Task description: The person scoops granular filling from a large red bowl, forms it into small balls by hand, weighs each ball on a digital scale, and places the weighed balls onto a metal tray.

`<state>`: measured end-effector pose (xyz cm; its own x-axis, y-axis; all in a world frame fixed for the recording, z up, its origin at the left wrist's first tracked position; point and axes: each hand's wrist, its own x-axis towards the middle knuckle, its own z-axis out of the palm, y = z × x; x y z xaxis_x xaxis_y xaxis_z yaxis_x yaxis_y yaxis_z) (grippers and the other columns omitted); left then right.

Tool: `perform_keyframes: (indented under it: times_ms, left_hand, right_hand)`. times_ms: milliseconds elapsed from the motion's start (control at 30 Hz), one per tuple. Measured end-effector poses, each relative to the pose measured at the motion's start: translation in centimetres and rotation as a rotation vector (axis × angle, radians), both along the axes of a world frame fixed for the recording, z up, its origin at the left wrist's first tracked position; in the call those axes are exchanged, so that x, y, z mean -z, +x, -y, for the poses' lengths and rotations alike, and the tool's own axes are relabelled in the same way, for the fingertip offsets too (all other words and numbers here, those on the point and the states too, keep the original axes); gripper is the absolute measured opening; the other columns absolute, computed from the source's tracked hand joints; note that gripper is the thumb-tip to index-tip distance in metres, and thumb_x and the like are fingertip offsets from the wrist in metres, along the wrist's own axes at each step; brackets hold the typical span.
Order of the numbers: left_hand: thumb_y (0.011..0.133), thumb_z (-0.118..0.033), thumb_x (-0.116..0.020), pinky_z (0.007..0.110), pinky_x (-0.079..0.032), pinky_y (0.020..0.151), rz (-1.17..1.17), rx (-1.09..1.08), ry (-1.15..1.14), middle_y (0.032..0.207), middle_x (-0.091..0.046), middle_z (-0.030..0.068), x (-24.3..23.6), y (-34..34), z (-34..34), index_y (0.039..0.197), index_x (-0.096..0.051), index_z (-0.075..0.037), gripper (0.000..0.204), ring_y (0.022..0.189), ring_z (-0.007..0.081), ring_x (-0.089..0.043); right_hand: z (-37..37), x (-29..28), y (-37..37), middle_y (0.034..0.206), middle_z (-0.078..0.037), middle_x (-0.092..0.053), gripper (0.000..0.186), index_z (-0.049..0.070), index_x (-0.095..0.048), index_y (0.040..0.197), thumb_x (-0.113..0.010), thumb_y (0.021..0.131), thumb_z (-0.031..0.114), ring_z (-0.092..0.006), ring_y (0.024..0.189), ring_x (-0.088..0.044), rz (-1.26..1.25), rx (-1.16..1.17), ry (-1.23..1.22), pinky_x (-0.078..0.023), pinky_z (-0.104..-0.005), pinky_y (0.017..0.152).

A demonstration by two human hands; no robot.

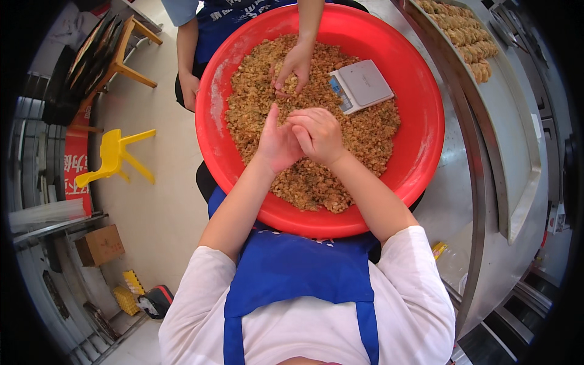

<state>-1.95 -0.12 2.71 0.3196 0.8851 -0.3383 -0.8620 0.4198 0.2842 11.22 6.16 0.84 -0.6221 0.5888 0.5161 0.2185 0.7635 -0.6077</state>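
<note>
Over the near half of a wide red plastic basin (426,152), my two hands meet. My left hand (281,145) is cupped, its thumb pointing up and its fingers mostly hidden behind the other hand. My right hand (320,135) is closed, its bent fingers pressed against the left palm. Whatever lies between them is hidden. Below them the basin holds a crumbly brown mixture (365,143) with greenish bits. A grey digital scale (365,84) rests on the mixture at the right. Just beyond my hands, a co-worker's hand (295,66) holds some pale crumbs of it.
The co-worker's other hand (190,90) hangs beside the basin. At right, a metal tray (508,115) on a steel table holds rows of shaped golden pieces (465,36). A yellow plastic stool (112,155), a wooden stool (131,58) and a cardboard box (100,245) are at left.
</note>
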Motion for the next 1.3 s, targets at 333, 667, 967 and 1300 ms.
perform_keyframes:
  times_ms: [333, 667, 967, 1300]
  left_hand:
    - [0.09, -0.075, -0.023, 0.046, -0.032, 0.11, 0.09, 0.148, -0.042, 0.14, -0.045, 0.0128, -0.2, 0.5, 0.4, 0.139, -0.04, -0.008, 0.085, 0.129, 0.0288, -0.044]
    - [0.086, -0.08, -0.024, 0.045, -0.031, 0.11, 0.359, 0.081, 0.048, 0.141, -0.043, 0.0169, 1.2, 0.0, 0.5, 0.141, -0.035, -0.003, 0.096, 0.131, 0.031, -0.042]
    - [0.091, -0.073, -0.027, 0.047, -0.035, 0.108, -0.014, 0.254, -0.004, 0.149, -0.034, 0.0242, 0.3, 1.0, 0.8, 0.146, -0.028, 0.002, 0.093, 0.137, 0.0369, -0.035]
    - [0.096, -0.065, -0.023, 0.043, -0.042, 0.101, -0.147, 0.228, -0.033, 0.142, -0.044, 0.0215, 0.4, 1.5, 0.0, 0.146, -0.032, -0.001, 0.081, 0.126, 0.0327, -0.048]
  right_hand:
    - [0.1, 1.5, -0.4, 0.072, -0.009, -0.061, 0.021, 0.007, -0.065, 0.072, -0.064, 0.085, 0.023, -0.0286, 0.061, -0.062, -0.013, 0.182, -0.07, -0.051, -0.0365, 0.054]
    - [-0.2, -1.8, -0.6, 0.072, -0.007, -0.064, 0.02, 0.008, -0.066, 0.074, -0.067, 0.081, 0.027, -0.0279, 0.064, -0.064, -0.268, 0.182, 0.129, -0.051, -0.0365, 0.056]
    - [-13.7, -21.2, 11.2, 0.071, -0.014, -0.068, 0.043, 0.002, -0.07, 0.087, -0.058, 0.089, 0.044, -0.0277, 0.065, -0.066, 0.105, 0.566, -0.079, -0.051, -0.0388, 0.061]
    - [-28.5, -19.3, 31.5, 0.139, -0.009, -0.05, 0.08, 0.007, -0.05, 0.133, -0.039, 0.088, 0.073, -0.0213, 0.125, -0.046, 0.156, 0.939, -0.856, -0.035, -0.0449, 0.101]
